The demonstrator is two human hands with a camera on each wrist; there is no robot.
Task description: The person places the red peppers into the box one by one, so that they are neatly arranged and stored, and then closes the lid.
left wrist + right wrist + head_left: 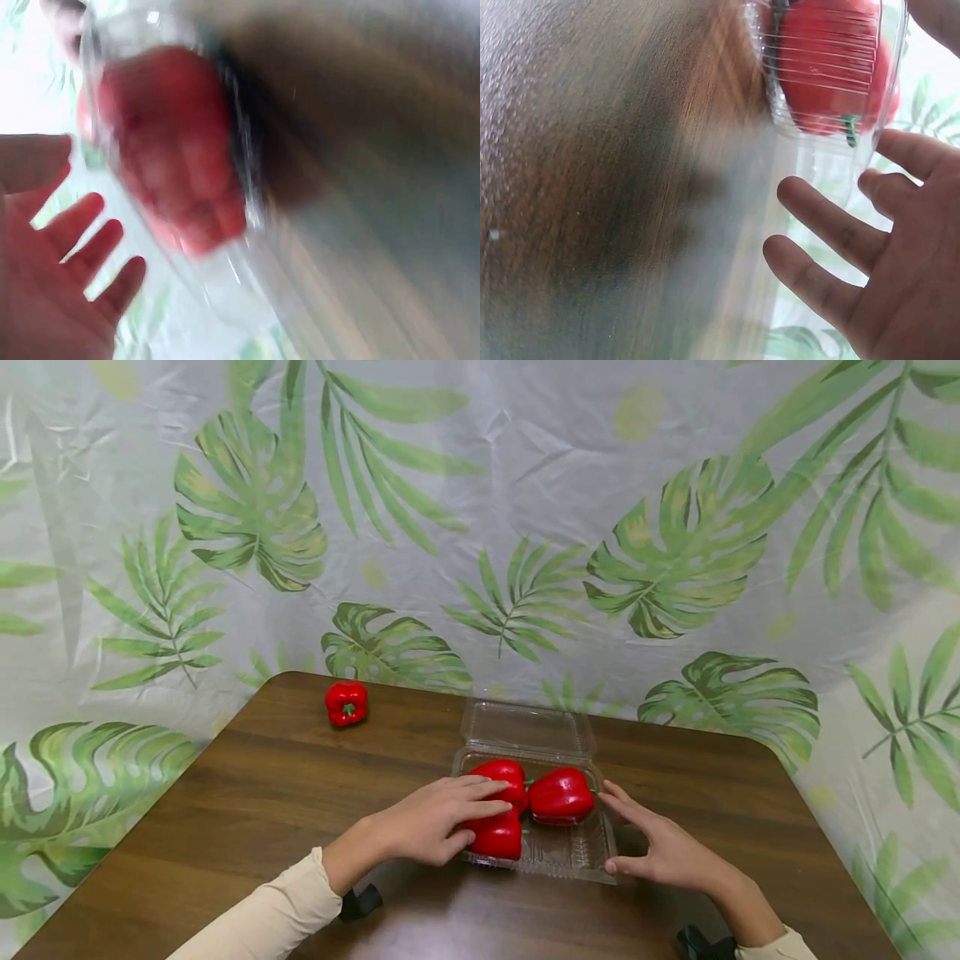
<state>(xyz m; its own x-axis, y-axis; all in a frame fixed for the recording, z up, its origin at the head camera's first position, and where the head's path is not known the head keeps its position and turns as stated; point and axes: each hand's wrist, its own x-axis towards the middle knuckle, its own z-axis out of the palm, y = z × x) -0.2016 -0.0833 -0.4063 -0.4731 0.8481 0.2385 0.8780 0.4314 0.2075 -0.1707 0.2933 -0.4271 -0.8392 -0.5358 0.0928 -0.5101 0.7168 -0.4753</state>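
A clear plastic clamshell box (581,847) stands with its lid (528,731) folded back. Inside lie three red bell peppers: one at the back left (512,772), one at the front left (501,837), one at the right (561,796). My left hand (427,821) reaches over the box's left side, its fingers extended above the two left peppers; the left wrist view shows them spread and curled around nothing, though blurred. On the right, my right hand (667,853) has fingers spread along the box's edge, fingertips by the right pepper's stem and thumb near the front corner.
Another red bell pepper (347,703) sits on the wooden table (300,802) near its back left edge. Behind the table hangs a leaf-patterned curtain (525,510). Black wrist straps show under both forearms.
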